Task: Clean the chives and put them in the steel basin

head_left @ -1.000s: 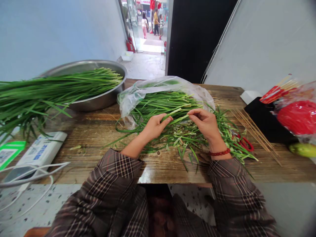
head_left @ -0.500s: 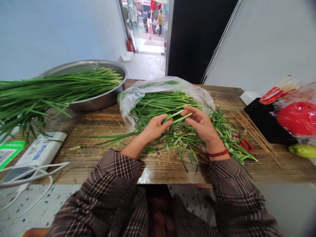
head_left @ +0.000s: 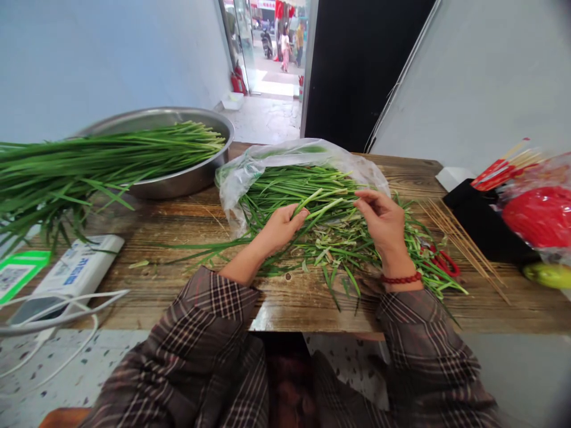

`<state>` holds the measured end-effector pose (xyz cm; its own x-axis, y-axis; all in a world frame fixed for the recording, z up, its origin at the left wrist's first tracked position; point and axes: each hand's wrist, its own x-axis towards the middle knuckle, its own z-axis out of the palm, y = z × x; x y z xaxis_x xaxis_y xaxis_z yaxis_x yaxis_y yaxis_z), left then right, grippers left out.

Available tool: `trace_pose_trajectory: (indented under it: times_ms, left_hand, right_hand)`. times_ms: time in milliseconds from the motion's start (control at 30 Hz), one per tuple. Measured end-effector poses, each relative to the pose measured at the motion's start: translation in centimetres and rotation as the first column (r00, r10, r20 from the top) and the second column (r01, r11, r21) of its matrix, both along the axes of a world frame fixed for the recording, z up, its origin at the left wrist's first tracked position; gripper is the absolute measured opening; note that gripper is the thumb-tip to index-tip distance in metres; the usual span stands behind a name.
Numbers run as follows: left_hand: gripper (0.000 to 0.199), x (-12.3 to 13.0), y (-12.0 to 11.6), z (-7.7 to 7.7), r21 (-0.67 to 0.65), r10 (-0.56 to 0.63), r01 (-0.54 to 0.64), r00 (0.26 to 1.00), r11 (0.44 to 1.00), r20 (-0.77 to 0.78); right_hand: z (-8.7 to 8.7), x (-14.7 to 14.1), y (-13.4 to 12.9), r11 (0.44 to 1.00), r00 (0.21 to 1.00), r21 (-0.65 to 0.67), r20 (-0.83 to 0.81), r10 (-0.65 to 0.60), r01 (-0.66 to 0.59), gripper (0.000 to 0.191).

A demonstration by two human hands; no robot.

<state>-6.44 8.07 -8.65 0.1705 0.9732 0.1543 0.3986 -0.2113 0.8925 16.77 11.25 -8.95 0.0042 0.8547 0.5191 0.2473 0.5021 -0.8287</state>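
Observation:
My left hand (head_left: 285, 224) is closed around a few garlic chives (head_left: 328, 207), their pale ends pointing right. Just past those ends, my right hand (head_left: 382, 221) has thumb and forefinger pinched together; whatever sits between the tips is too small to make out. Behind both hands lies a clear plastic bag (head_left: 372, 169), open toward me, with a heap of garlic chives (head_left: 289, 185) inside. Loose trimmings and wilted leaves (head_left: 336, 241) are spread on the wooden table (head_left: 173, 229) below my hands and to the right.
A steel basin (head_left: 178, 185) at the left holds a large bunch of garlic chives (head_left: 134, 151). Red-handled scissors (head_left: 444, 261) lie partly under trimmings, beside thin wooden skewers (head_left: 466, 249). A black box (head_left: 488, 229) stands right; a white power strip (head_left: 78, 267) with cables lies left.
My right hand has moved right, away from the left hand, and its fingers have come together into a pinch. The left hand still grips the chives, nearly in place.

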Motion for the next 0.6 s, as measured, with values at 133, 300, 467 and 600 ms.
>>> trace_pose_trajectory:
  times_ms: [133, 300, 467, 600]
  left_hand:
    - [0.035, 0.1, -0.2, 0.4, 0.032, -0.010, 0.011, 0.998, 0.999, -0.054]
    - [0.025, 0.6, -0.3, 0.3, 0.108, -0.023, 0.036, 0.992, 0.993, -0.121]
    - [0.022, 0.8, -0.2, 0.1, 0.110, -0.077, 0.097, 0.981, 0.989, -0.178]
    - [0.020, 0.9, -0.5, 0.1, 0.007, -0.177, 0.177, 0.984, 0.984, -0.032]
  right_hand:
    - [0.5, 0.3, -0.3, 0.981, 0.975, -0.074, 0.126, 0.185, -0.177, 0.017]
    - [0.1, -2.1, -1.0, 0.972, 0.950, -0.083, 0.209, 0.232, -0.219, 0.016]
    - [-0.9, -3.3, -1.0, 0.990, 0.958, -0.032, 0.249, 0.143, -0.139, 0.014]
    - [-1.1, -3.4, -0.9, 0.994, 0.958, -0.019, 0.264, 0.113, -0.111, 0.012]
